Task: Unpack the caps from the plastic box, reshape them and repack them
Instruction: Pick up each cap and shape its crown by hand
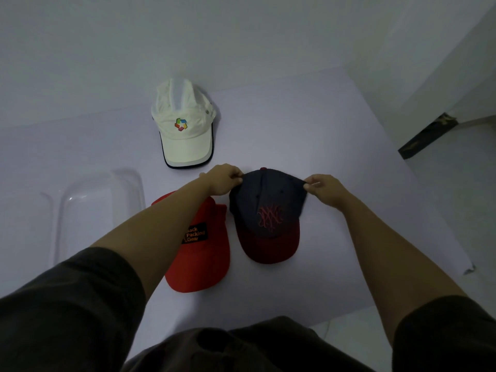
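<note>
A dark navy cap [267, 210] with a red brim and red embroidery lies on the white table, brim toward me. My left hand [224, 179] pinches the left rear of its crown and my right hand [326, 190] pinches the right rear. A red cap [204, 253] with a black patch lies just left of it, partly under my left forearm. A cream cap [185, 124] with a coloured logo rests farther back. The clear plastic box [99, 210] stands at the left with nothing inside it.
The white table [349, 146] ends at its right edge, with floor and a dark strip [426, 135] beyond. A white wall rises behind the table. The near table edge is close to my body.
</note>
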Tool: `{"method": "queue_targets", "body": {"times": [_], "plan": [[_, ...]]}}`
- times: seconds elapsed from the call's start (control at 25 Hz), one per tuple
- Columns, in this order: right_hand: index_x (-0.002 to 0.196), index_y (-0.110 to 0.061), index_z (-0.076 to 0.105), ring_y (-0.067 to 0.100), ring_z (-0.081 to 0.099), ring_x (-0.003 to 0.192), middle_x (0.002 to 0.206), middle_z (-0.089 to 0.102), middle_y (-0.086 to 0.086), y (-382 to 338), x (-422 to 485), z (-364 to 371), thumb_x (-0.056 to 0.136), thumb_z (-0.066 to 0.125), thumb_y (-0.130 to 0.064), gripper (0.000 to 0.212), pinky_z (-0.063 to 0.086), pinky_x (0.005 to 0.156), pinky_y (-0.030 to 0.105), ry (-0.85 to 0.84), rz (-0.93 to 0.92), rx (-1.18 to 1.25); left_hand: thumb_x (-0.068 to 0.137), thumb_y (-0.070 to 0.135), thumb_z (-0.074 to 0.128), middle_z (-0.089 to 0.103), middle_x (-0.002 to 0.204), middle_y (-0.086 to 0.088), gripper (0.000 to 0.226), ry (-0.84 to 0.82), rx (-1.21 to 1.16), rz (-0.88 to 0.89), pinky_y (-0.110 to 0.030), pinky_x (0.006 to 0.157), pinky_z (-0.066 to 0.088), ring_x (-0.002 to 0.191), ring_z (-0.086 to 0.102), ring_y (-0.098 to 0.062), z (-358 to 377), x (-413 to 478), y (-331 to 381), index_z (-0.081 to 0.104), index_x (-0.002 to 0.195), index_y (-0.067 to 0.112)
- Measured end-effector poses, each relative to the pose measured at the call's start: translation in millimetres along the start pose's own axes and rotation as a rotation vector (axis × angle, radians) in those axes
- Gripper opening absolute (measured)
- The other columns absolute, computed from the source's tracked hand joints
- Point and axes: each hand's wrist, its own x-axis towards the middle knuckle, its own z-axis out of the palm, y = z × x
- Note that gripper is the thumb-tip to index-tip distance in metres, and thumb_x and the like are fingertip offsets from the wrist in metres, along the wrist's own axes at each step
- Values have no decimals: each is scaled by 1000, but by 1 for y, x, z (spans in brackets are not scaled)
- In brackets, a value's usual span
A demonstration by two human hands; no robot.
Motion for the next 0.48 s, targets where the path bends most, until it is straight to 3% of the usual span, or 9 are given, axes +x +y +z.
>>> {"method": "queue_targets", "body": {"times": [0.12, 0.24, 0.32, 0.48], "plan": [[98, -16, 63, 21, 57, 102, 104, 64, 6, -1, 1, -1, 91, 59, -20, 10, 40, 86, 30, -43, 51, 56, 97, 20, 44, 62, 120, -11, 30, 14, -6, 17, -41, 100, 40, 110, 55, -27, -1, 0, 9, 60, 120, 10], [124, -18, 56, 22, 52, 117, 126, 57, 4, -4, -1, -4, 91, 59, -19, 34, 41, 94, 32, -36, 37, 97, 97, 18, 44, 56, 133, -11, 37, 23, -25, 26, -32, 103, 35, 122, 51, -25, -8, -3, 9, 52, 131, 7], [135, -17, 47, 21, 48, 123, 135, 51, 4, -15, -1, -9, 92, 57, -17, 44, 39, 95, 30, 33, -10, 131, 97, 19, 44, 54, 137, -11, 39, 94, -83, 16, -32, 108, 34, 125, 50, -24, -21, -5, 1, 49, 134, 8], [135, -11, 47, 20, 49, 124, 136, 52, 7, -71, 22, -6, 95, 51, -17, 41, 35, 96, 23, 158, -173, 135, 97, 19, 46, 56, 134, -10, 37, 292, -168, -11, -29, 106, 32, 125, 50, -24, -61, -12, -19, 52, 132, 9]]}}
